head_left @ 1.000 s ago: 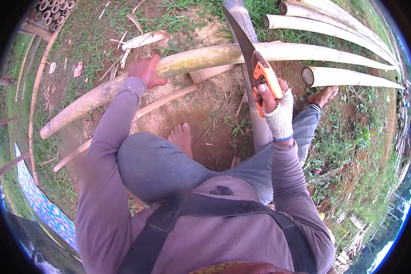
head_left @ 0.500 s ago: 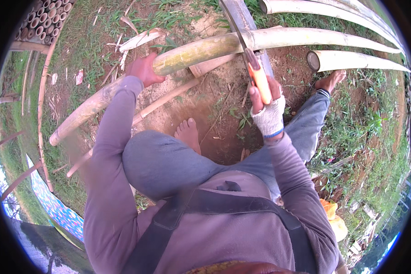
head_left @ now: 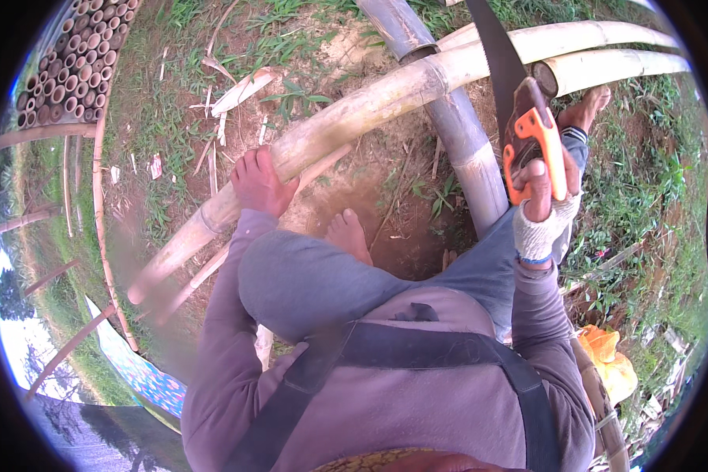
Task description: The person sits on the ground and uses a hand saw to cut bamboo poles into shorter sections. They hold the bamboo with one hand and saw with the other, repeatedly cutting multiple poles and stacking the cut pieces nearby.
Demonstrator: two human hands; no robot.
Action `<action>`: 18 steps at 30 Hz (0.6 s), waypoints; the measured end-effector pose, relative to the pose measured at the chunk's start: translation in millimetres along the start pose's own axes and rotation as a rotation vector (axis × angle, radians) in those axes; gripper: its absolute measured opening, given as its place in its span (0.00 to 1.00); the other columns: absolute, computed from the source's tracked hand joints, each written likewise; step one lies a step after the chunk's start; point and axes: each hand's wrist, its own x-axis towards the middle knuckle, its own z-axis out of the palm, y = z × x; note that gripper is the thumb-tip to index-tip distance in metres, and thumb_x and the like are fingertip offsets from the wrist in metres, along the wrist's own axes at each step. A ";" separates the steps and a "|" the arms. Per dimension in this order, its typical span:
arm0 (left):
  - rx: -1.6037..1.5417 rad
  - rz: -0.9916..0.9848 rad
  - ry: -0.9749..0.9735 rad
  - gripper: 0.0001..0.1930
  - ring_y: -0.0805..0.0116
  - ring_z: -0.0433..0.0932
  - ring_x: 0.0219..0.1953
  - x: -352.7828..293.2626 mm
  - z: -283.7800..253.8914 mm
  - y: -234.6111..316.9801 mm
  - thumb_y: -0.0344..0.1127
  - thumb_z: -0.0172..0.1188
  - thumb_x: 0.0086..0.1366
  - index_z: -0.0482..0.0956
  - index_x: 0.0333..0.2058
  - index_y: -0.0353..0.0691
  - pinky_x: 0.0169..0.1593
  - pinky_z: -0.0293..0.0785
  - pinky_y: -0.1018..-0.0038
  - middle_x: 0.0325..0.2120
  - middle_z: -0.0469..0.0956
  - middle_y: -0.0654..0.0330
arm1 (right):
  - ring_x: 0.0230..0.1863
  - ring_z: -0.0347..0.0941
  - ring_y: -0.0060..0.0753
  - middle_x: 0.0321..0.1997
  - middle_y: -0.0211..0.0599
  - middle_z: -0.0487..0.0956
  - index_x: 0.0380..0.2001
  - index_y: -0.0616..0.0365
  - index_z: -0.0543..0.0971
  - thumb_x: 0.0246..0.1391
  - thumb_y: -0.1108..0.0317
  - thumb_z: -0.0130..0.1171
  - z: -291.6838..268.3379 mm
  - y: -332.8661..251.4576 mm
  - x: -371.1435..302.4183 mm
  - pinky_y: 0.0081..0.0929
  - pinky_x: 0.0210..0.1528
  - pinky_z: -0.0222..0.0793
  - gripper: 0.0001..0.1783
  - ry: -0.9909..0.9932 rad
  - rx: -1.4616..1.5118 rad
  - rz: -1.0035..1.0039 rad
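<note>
At the far left is a stack of cut bamboo pieces (head_left: 77,69), with their round, hollow ends showing like lots of little rings. Lower down is a blue sheet (head_left: 151,381) with pink and white spots. A tiny red and white scrap (head_left: 156,167) lies on the grass, and any print on it is too small to make out. Next to it is a dry, pale, papery husk (head_left: 244,93). The bare left hand (head_left: 263,182) grasps a long bamboo pole (head_left: 354,122), with its fingers over the top and its thumb on the near side. The pole is smooth and tan, with bumpy rings. It lies across a thick grey bamboo log (head_left: 460,126). Half a second ago it crossed farther up the log; now it is closer to the person's knees, and a dark notch shows on the log just above it. The bare left foot (head_left: 350,236) rests on the brown dirt. The right hand (head_left: 551,206), in a white knitted glove with bare fingertips, is clenched around the orange handle of a handsaw (head_left: 529,102). The saw was over the log before, but now it is farther right. Its dark, flat, toothed blade passes in front of the pole; I cannot tell if they touch. Behind is another pale bamboo pole (head_left: 606,71) with a round, dark end, near the right foot (head_left: 586,108). A crinkly orange and yellow bag (head_left: 610,366) sits low on the right.
</note>
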 end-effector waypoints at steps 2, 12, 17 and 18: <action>-0.008 0.016 -0.113 0.48 0.46 0.80 0.56 6.4 -21.3 -1.9 0.51 0.85 0.46 0.73 0.65 0.46 0.59 0.76 0.51 0.53 0.80 0.48 | 0.26 0.75 0.19 0.38 0.35 0.82 0.60 0.68 0.78 0.69 0.60 0.67 -6.3 18.2 -30.5 0.22 0.32 0.72 0.25 -0.011 0.040 0.103; -0.186 -0.057 -0.606 0.48 0.41 0.88 0.46 92.0 -5.1 -51.0 0.48 0.82 0.45 0.72 0.66 0.44 0.55 0.84 0.54 0.42 0.88 0.43 | 0.30 0.77 0.23 0.38 0.37 0.84 0.61 0.67 0.79 0.69 0.59 0.64 -17.7 43.9 -35.6 0.24 0.36 0.72 0.26 -0.181 -0.140 -0.158; -0.187 -0.067 -0.601 0.47 0.41 0.88 0.47 89.8 4.1 -39.1 0.47 0.82 0.45 0.73 0.65 0.45 0.56 0.84 0.54 0.45 0.87 0.43 | 0.33 0.79 0.26 0.46 0.43 0.84 0.60 0.64 0.80 0.69 0.60 0.65 19.5 50.4 -35.7 0.28 0.39 0.76 0.23 -0.209 -0.021 -0.122; -0.186 -0.092 -0.596 0.47 0.42 0.88 0.48 87.5 6.4 -39.8 0.47 0.82 0.45 0.73 0.65 0.45 0.56 0.84 0.54 0.47 0.87 0.43 | 0.36 0.80 0.28 0.49 0.45 0.84 0.59 0.63 0.80 0.69 0.60 0.65 28.5 51.7 -36.6 0.30 0.41 0.78 0.22 -0.208 -0.015 -0.117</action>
